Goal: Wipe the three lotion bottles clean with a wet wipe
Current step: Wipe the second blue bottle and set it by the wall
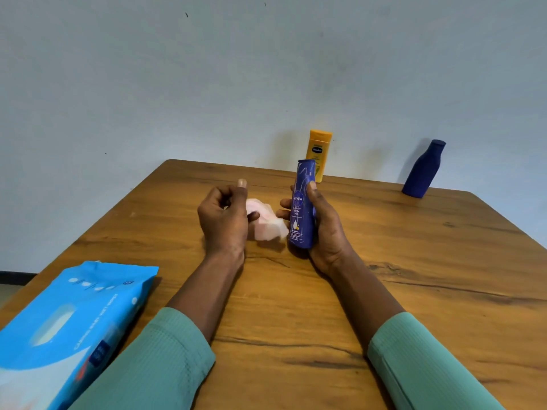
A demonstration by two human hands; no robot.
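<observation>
My right hand [324,229] grips a tall blue Nivea bottle [302,208] upright, just above the middle of the wooden table [414,291]. My left hand [225,216] holds a crumpled whitish-pink wet wipe [268,221] just left of that bottle; whether the wipe touches the bottle is unclear. A yellow lotion bottle [319,149] stands upright at the table's far edge, partly behind the held bottle. A dark blue bottle [424,170] stands at the far right edge by the wall.
A light blue wet-wipe pack [68,329] lies at the near left corner of the table. A pale wall [266,69] rises right behind the far edge. My green sleeves [154,368] cover both forearms near the front edge.
</observation>
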